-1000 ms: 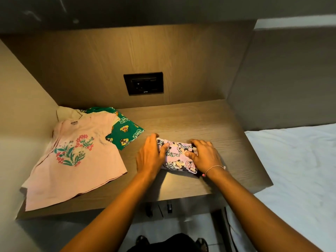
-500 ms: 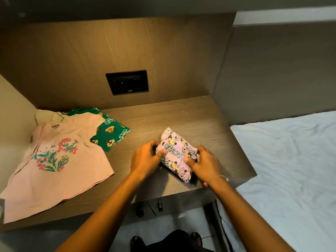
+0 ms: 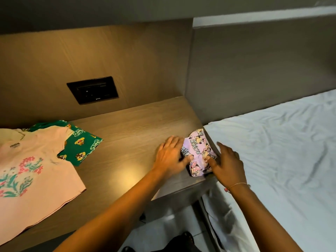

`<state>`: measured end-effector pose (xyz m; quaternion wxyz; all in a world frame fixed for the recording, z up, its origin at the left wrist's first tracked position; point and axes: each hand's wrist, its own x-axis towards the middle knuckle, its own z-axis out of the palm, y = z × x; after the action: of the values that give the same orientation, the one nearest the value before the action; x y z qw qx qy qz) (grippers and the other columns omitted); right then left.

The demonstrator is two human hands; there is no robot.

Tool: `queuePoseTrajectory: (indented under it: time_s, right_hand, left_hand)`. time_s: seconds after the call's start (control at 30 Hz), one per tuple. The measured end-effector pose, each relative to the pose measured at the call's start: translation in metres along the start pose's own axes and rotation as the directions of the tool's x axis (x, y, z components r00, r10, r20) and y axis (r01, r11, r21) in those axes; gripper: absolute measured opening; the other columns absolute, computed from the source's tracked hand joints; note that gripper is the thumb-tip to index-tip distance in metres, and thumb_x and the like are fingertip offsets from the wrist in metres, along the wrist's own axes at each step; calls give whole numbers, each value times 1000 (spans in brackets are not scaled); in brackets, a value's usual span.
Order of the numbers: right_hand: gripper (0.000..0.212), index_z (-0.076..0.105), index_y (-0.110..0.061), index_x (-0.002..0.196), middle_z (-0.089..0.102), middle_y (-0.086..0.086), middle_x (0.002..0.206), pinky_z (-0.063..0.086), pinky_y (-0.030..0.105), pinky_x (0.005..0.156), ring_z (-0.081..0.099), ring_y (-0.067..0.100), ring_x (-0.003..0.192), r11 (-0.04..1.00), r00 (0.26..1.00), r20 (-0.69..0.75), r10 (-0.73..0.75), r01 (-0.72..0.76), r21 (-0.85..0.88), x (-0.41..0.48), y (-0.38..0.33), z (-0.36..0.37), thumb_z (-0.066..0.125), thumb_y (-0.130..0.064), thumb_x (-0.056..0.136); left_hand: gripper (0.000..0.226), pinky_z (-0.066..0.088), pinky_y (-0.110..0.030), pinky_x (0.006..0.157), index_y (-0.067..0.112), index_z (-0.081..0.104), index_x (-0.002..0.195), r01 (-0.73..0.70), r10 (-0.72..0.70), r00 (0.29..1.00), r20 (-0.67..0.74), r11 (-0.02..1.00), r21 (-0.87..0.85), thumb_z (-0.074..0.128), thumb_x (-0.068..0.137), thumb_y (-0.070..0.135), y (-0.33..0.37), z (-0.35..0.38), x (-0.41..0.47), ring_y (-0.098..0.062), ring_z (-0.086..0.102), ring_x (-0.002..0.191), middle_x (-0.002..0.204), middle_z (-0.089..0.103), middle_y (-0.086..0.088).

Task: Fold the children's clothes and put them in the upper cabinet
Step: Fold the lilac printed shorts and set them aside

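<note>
A small folded lilac garment [image 3: 198, 151] with cartoon prints lies at the right front corner of the wooden desk [image 3: 131, 135]. My left hand [image 3: 171, 157] rests flat on its left side, thumb pressing the cloth. My right hand [image 3: 227, 162] is against its right side, thumb on the fabric and fingers spread. A pink T-shirt [image 3: 32, 171] with a flower print lies unfolded at the desk's left. A green printed garment [image 3: 80, 144] sticks out from under the T-shirt.
A black socket panel [image 3: 92, 90] sits in the wooden back wall. A bed with a white sheet [image 3: 283, 151] adjoins the desk on the right, below a grey headboard panel [image 3: 254, 66]. Dark overhead surface spans the top of the view.
The lilac garment has been turned and shifted toward the desk's right corner with both hands on it. My head has turned right, bringing more of the bed into view.
</note>
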<state>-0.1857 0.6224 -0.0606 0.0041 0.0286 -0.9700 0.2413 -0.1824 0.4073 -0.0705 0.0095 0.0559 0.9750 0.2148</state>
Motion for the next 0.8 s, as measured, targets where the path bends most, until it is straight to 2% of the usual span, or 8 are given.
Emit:
queuePoseTrajectory:
  time_s: [0.1, 0.17, 0.23, 0.47, 0.53, 0.63, 0.7, 0.8]
  right_hand:
    - [65, 14, -25, 152, 16, 3, 161, 17, 50, 117, 12, 28, 148, 970, 963, 193, -190, 214, -112, 10, 3, 13, 39, -48, 97]
    - [64, -2, -28, 152, -3, -2, 163, 3, 50, 120, -6, 25, 149, 950, 935, 299, -191, 253, -185, 16, 8, 24, 29, -46, 100]
    - [64, -7, -29, 152, -9, -3, 162, -2, 50, 119, -10, 25, 149, 948, 931, 312, -190, 257, -189, 24, 12, 27, 26, -47, 100]
    - [64, -6, -28, 152, -8, -3, 162, -3, 51, 118, -11, 27, 148, 939, 930, 327, -169, 252, -232, 33, 14, 26, 25, -48, 99]
    - [64, -2, -27, 152, -6, -2, 163, -5, 53, 117, -11, 28, 148, 924, 931, 329, -156, 255, -286, 33, 9, 20, 26, -48, 99]
    - [65, 7, -24, 153, 4, 3, 163, -1, 54, 117, -4, 30, 149, 935, 960, 192, -204, 249, -253, 33, -22, 13, 38, -42, 98]
    - [66, 14, -24, 152, 13, 4, 162, 5, 54, 119, 2, 29, 149, 928, 941, 126, -313, 331, -171, 29, -63, 20, 46, -31, 96]
    - [72, 25, -27, 150, 21, 3, 160, 6, 56, 118, 6, 29, 149, 864, 880, 217, -423, 464, -197, 22, -134, 43, 54, -22, 85]
  left_hand:
    - [82, -2, -51, 120, 24, 11, 154, -94, 87, 991, 99, 994, 62, 23, 89, 73, -4, 23, -19, -21, -6, 149, 163, 5, 0]
    - [80, -6, -52, 119, 25, 5, 154, -101, 88, 989, 115, 989, 110, 21, 91, 71, -4, 27, -14, -22, -13, 149, 163, -1, 0]
    - [80, -8, -54, 118, 25, 3, 154, -92, 74, 990, 122, 984, 155, 21, 91, 70, -3, 24, -5, -24, -14, 148, 163, -1, 0]
    - [80, -9, -56, 117, 24, 4, 154, -42, 26, 993, 117, 991, 130, 20, 91, 71, 1, 18, -7, -24, -16, 148, 163, -2, 0]
    - [78, -8, -54, 118, 24, 1, 154, -14, 9, 998, 59, 996, 84, 22, 93, 68, -7, 10, -25, -21, -17, 148, 163, -4, 1]
    - [76, -7, -49, 119, 24, 4, 154, 76, -69, 994, -89, 994, 79, 27, 94, 64, -41, -11, -65, -19, -15, 148, 162, -4, 2]
    - [74, -2, -46, 119, 27, 8, 154, 231, -212, 956, -202, 970, 71, 31, 93, 62, -75, -27, -100, -19, -8, 149, 161, 0, 4]
    - [66, 24, -50, 114, 26, 28, 149, 498, -449, 816, -364, 866, 48, 48, 91, 52, -122, -49, -153, -26, 19, 146, 158, 26, -2]
